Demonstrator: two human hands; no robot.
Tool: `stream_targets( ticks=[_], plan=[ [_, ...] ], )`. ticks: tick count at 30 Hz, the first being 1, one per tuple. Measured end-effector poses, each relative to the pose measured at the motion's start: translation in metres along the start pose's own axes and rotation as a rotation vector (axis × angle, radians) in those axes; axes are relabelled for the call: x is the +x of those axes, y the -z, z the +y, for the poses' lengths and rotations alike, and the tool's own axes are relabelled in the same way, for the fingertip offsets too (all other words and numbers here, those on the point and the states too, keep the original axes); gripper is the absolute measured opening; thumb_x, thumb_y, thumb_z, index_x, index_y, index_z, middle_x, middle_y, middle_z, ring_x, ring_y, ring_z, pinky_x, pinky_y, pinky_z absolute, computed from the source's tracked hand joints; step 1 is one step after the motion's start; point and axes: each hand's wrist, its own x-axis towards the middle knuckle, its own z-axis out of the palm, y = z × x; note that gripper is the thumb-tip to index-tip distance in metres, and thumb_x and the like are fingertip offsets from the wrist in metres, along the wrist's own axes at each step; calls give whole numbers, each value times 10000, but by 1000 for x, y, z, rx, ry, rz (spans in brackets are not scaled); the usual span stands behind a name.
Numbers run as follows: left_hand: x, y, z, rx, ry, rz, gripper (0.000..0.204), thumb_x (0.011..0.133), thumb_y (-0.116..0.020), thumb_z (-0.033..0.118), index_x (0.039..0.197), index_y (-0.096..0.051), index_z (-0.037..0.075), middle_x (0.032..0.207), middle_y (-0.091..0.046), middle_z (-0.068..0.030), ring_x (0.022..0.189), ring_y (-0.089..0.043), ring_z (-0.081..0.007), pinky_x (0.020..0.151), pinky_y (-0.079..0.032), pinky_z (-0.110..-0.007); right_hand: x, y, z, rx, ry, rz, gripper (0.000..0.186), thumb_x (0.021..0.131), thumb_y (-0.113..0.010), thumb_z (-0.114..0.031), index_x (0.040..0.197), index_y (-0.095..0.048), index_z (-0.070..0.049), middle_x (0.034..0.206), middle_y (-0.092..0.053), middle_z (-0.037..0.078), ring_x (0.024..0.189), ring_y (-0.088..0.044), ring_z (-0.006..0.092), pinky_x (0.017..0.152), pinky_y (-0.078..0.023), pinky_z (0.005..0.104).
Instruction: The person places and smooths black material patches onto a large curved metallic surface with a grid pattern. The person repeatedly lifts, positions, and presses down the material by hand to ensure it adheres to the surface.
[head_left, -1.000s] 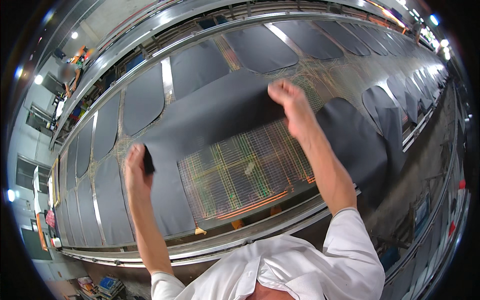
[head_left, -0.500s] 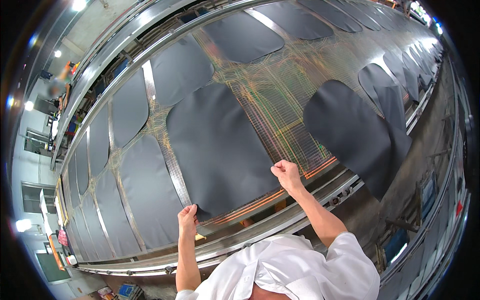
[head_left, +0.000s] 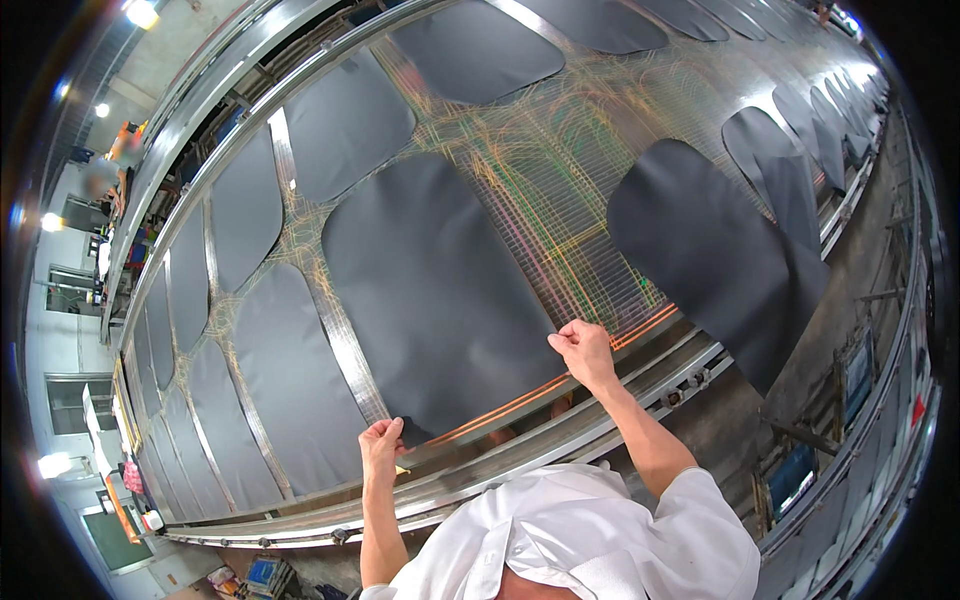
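A large black sheet panel with rounded far corners [head_left: 445,290] lies on the long table in front of me. My left hand [head_left: 381,443] pinches its near left corner, where a small dark flap shows at the fingertips. At the near right corner my right hand [head_left: 585,350] is closed on the edge of the same panel. The panel looks mostly flat, with slight ripples toward the near edge. To the right, another black panel [head_left: 700,240] lies partly on the table and hangs over the near rail.
Rows of similar black panels [head_left: 295,360] cover the table to the left and far side. Coloured lines mark the table surface [head_left: 560,190]. A metal rail [head_left: 530,449] runs along the near edge. Far left, a person [head_left: 125,150] stands beyond the table.
The panel under my hands lies smoother than before, and its near left corner is less folded over. Both hands have shifted only slightly. The view has tilted a little.
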Motion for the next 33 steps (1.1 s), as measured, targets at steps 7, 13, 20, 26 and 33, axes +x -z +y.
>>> stream_targets(
  ticks=[7, 13, 20, 26, 33],
  plan=[
    [-13, 4, 8, 74, 85, -71, 219, 906, -656, 190, 875, -634, -25, 749, -681, -106, 617, -683, -189, 518, -572, -266, -7, 14, -21, 35, -182, -116, 170, 833, -714, -116, 804, -651, 40, 615, -606, 43, 492, -576, 88, 426, -522, 245],
    [-6, 5, -3, 27, 104, -70, 199, 908, -661, 204, 856, -623, 16, 764, -690, -109, 623, -687, -188, 525, -580, -273, -5, 18, -24, -9, -225, -141, 169, 832, -714, -118, 789, -664, 37, 623, -615, 55, 500, -584, 101, 445, -540, 260],
    [-5, 9, -8, 12, 117, -65, 191, 897, -676, 200, 827, -617, 33, 726, -669, -83, 610, -671, -166, 540, -587, -286, -4, 22, -29, 13, -290, -168, 186, 834, -715, -134, 795, -663, 40, 632, -616, 50, 486, -599, 106, 423, -517, 249],
    [-4, 6, -4, 31, 153, -51, 210, 884, -683, 185, 804, -642, -5, 690, -626, -50, 592, -641, -140, 561, -587, -272, -4, 22, -21, 39, -301, -169, 202, 837, -715, -145, 759, -638, 24, 626, -616, 48, 475, -612, 108, 399, -467, 229],
    [-8, 10, 0, -38, 158, -33, 161, 872, -691, 145, 809, -662, -1, 675, -607, -19, 588, -611, -110, 572, -594, -294, -6, 19, -21, 55, -279, -180, 175, 837, -713, -122, 808, -655, 41, 643, -626, 46, 511, -619, 106, 428, -512, 229]
  ],
)
